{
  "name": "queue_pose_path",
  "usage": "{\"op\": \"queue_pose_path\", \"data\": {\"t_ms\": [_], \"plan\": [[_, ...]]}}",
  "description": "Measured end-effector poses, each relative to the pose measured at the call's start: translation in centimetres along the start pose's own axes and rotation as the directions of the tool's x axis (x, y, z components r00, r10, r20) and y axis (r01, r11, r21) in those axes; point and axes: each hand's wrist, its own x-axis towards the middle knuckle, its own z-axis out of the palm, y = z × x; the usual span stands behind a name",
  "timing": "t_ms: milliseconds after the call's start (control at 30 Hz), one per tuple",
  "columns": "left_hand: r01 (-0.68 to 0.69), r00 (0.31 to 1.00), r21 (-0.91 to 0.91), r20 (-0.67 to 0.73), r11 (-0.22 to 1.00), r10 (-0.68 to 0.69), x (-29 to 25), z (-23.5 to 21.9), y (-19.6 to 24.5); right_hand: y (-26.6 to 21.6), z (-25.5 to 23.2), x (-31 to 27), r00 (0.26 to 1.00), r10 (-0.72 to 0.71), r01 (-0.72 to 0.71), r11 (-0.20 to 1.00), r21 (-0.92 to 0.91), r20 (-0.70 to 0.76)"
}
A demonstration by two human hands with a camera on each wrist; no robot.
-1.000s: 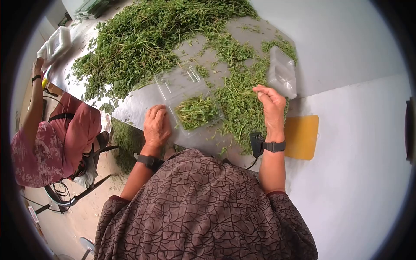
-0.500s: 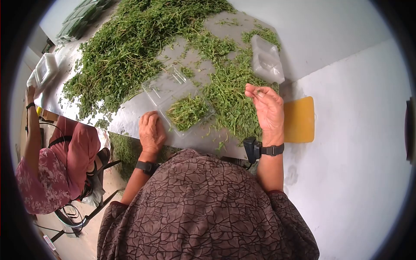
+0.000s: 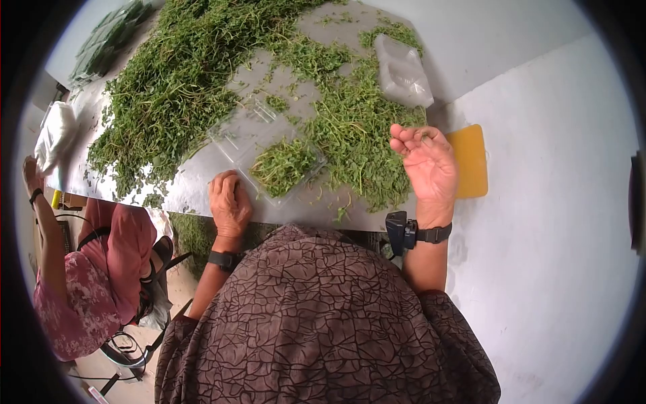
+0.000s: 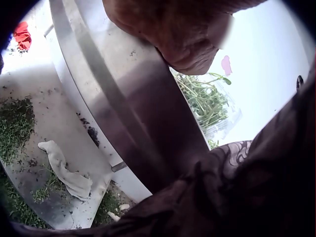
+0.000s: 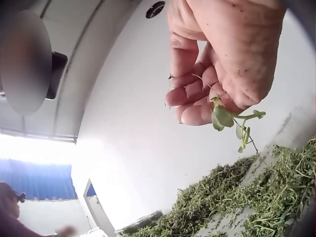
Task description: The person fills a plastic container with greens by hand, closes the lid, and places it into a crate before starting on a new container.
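Note:
My left hand (image 3: 230,202) rests at the table's front edge with loosely bent fingers, right beside an open clear plastic clamshell box (image 3: 232,145). A bunch of leafy greens (image 3: 282,165) fills the box's near half, while the lid half lies flat behind. In the left wrist view that hand overlaps the metal table edge. My right hand (image 3: 431,165) is raised at the right with its palm turned up. Its curled fingers (image 5: 197,112) hold a thin sprig of greens (image 5: 223,117), whose leaves dangle below them. Loose greens (image 3: 367,135) lie just left of this hand.
A large heap of greens (image 3: 168,87) covers the table's far left. Nested clear trays (image 3: 404,74) stand by the wall, near a yellow board (image 3: 471,161). At the left, another person (image 3: 74,296) sits by white trays (image 3: 57,135). Packed boxes (image 3: 108,40) lie behind.
My right hand has turned from a sideways pinch to palm up, its fingers spreading a little. My left hand stays beside the box. The head view has shifted, moving the table leftward in it.

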Motion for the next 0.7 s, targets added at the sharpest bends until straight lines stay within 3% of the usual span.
{"op": "queue_pose_path", "data": {"t_ms": [267,400,467,533,600,667,700], "plan": [[-0.035,0.999,-0.009,0.005,0.999,0.035,0.0,-0.1,-0.5,-0.4,-1.8,-4.2,0.993,0.006,-0.017,0.996,-0.086,-0.119],[-0.033,0.999,-0.019,0.012,0.999,0.033,0.0,-0.1,-0.4,-0.4,-3.1,-8.1,0.968,0.030,-0.073,0.983,-0.166,-0.248],[-0.037,0.999,-0.016,0.015,0.999,0.037,0.1,-0.1,-0.4,-0.1,-3.6,-10.3,0.921,0.052,-0.158,0.956,-0.247,-0.387],[-0.040,0.999,-0.014,0.017,0.999,0.040,0.2,-0.1,-0.4,0.3,-4.1,-12.4,0.900,0.060,-0.194,0.942,-0.275,-0.432],[-0.047,0.999,0.005,0.021,0.999,0.047,0.3,-0.2,-0.1,1.0,-4.8,-14.7,0.823,0.139,-0.372,0.864,-0.338,-0.551],[-0.045,0.999,0.003,0.029,0.999,0.045,0.2,-0.2,0.0,1.8,-4.9,-16.7,0.790,0.149,-0.434,0.822,-0.369,-0.595],[-0.040,0.999,0.008,0.025,0.999,0.040,0.2,-0.1,0.0,2.4,-5.3,-17.8,0.758,0.184,-0.525,0.741,-0.418,-0.626]]}}
